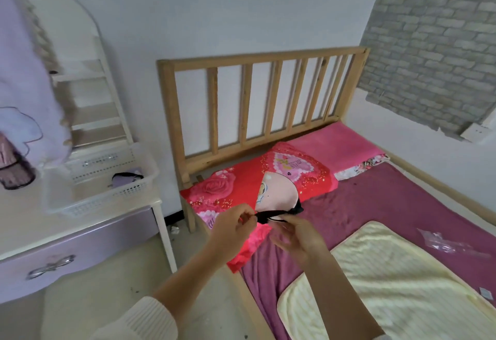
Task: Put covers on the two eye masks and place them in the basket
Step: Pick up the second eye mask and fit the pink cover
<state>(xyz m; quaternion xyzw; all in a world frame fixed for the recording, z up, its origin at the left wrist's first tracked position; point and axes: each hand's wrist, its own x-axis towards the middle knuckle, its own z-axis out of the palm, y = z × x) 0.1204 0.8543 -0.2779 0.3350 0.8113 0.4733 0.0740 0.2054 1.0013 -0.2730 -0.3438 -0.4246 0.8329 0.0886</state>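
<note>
Both hands hold a pale pink eye mask (279, 192) with a cartoon print and a black strap (271, 215), raised over the bed's near corner. My left hand (233, 228) pinches the strap's left end. My right hand (298, 237) grips the mask's lower edge and the strap beneath it. A white perforated basket (126, 192) stands on the dresser to the left, and a dark purple item (126, 177), apparently the other eye mask, lies inside it.
A white and lilac dresser (80, 235) with a mirror stands left of the wooden bed (257, 57). On the bed lie a red rose pillow (220, 189), a pink pillow, a cream blanket (389, 286) and a clear plastic wrapper (445, 244).
</note>
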